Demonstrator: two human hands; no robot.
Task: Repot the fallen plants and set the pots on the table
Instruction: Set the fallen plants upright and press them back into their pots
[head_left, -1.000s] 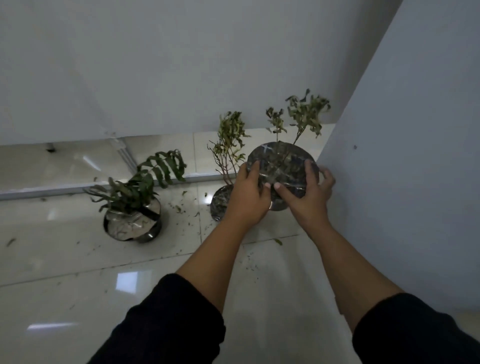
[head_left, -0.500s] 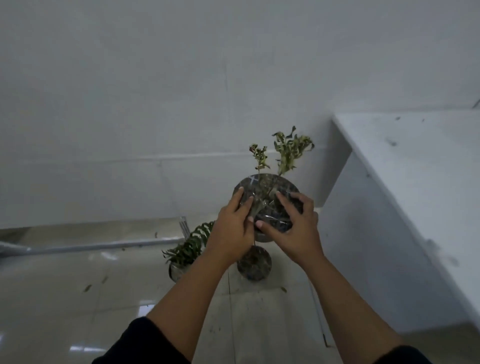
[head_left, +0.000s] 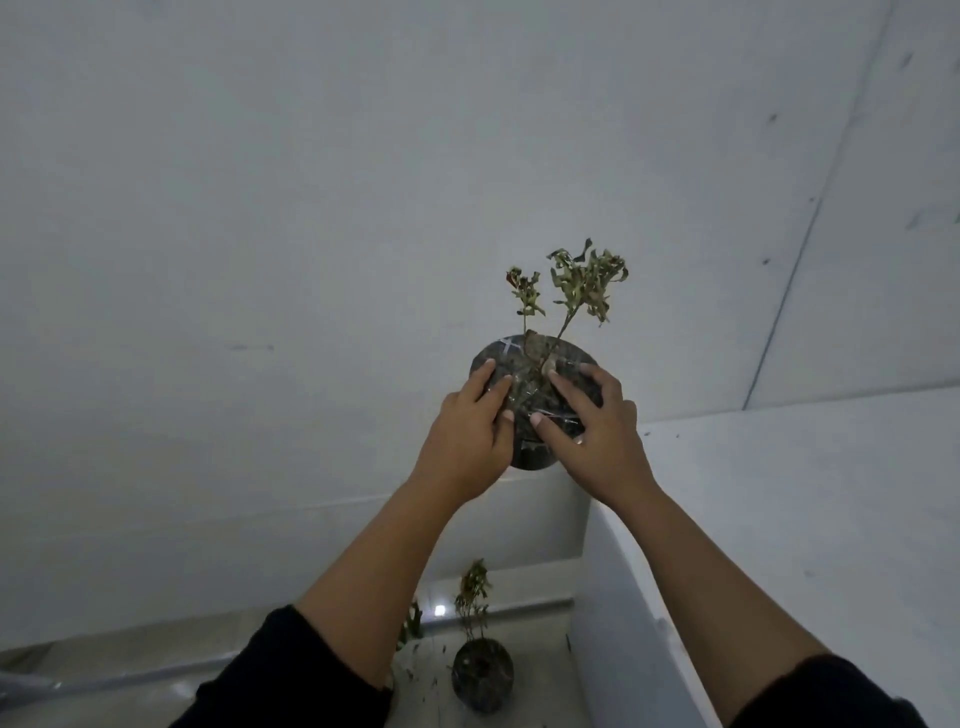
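dark plastic pot (head_left: 535, 384) with a wilted plant (head_left: 571, 291), held by the left hand (head_left: 467, 436) and right hand (head_left: 597, 436), likely needs lowering onto the table's (head_left: 810, 493) near left corner.

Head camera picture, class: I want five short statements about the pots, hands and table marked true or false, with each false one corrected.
1. Both hands hold the lifted pot. True.
2. The lifted pot stands on the table. False: it is in the air, left of the table's edge.
3. Another pot stands on the floor below. True.
4. The left hand hangs idle. False: it presses on the pot's top, as does the right hand.
5. The lifted pot's plant lies flat. False: it stands upright.
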